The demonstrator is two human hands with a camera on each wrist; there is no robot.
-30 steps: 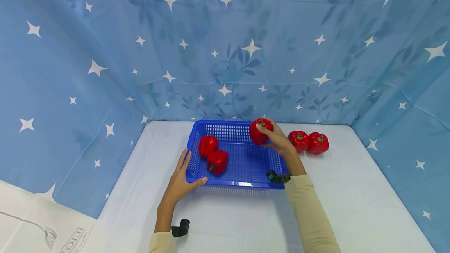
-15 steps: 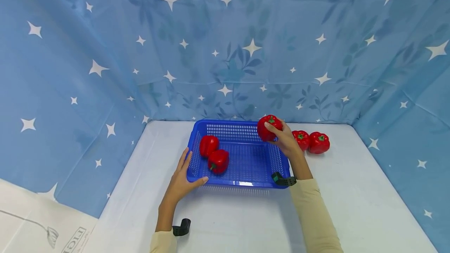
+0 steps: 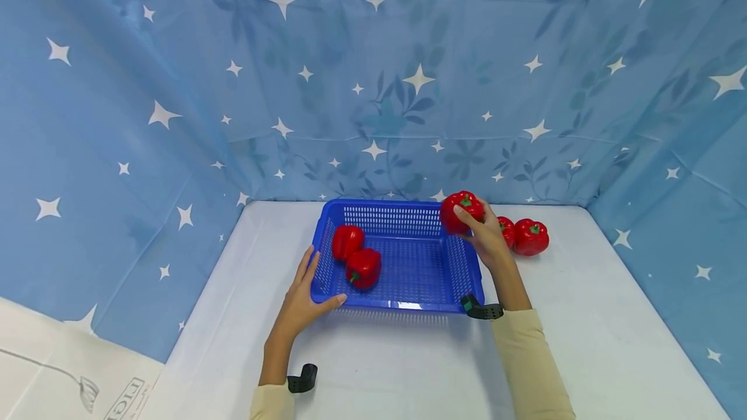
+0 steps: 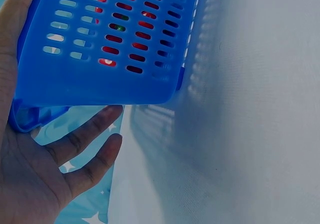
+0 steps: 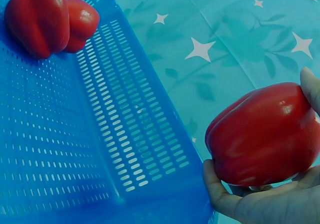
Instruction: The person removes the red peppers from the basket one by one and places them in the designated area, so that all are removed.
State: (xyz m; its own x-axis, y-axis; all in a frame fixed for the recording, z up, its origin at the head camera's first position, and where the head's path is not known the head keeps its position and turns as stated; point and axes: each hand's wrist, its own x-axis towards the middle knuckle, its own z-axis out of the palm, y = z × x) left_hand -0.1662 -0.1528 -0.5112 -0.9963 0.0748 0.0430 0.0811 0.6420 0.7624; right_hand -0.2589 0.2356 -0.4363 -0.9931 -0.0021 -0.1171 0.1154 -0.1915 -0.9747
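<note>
In the head view, my right hand [image 3: 487, 233] holds a red bell pepper [image 3: 461, 212] above the back right corner of a blue plastic basket [image 3: 397, 305]. The right wrist view shows fingers curled under this pepper [image 5: 265, 134] and the thumb on its other side. My left hand [image 3: 300, 302] rests at the front left corner of the basket, thumb over the front rim, fingers extended along the left side. From the left wrist, two fingers of that hand [image 4: 55, 169] stretch out straight past the basket wall [image 4: 95, 84]. Two red bell peppers [image 3: 363, 268] lie inside, on the left.
Two more red bell peppers, one partly behind my right hand and the other fully visible [image 3: 530, 237], sit on the white table [image 3: 397, 368] right of the basket. A blue curtain with white stars [image 3: 373, 83] encloses the back and sides.
My right hand has carried the bell pepper rightward and slightly up, from over the basket's interior to its back right corner. The left hand has stayed at the basket's corner.
</note>
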